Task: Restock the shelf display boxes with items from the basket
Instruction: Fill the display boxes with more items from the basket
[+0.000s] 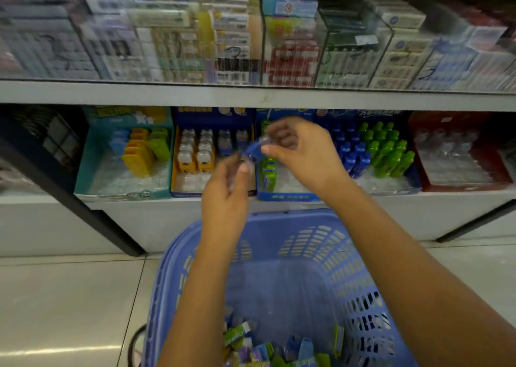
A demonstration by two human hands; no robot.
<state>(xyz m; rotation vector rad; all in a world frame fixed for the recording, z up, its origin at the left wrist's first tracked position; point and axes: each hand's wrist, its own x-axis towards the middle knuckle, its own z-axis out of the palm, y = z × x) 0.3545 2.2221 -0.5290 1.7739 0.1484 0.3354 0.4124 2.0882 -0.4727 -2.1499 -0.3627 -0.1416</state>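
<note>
A blue plastic basket (349, 257) stands on the floor below the shelf, with several small green, blue and purple packs (262, 347) at its bottom. Both my hands are raised in front of the lower shelf. My right hand (301, 154) pinches a small blue item (252, 151) at its upper end. My left hand (226, 188) holds the same item from below with thumb and fingers. They are in front of a blue display box (287, 196) that holds green packs (269, 176). The picture is blurred by motion.
Along the lower shelf stand a teal display box (92, 182) with yellow and green items, a blue-and-yellow box (184, 192) with white-topped items, a box of blue and green bottles (374, 154), and a red box (460, 182). The upper shelf (251, 95) holds packed goods. A black shelf post (83, 207) slants at the left.
</note>
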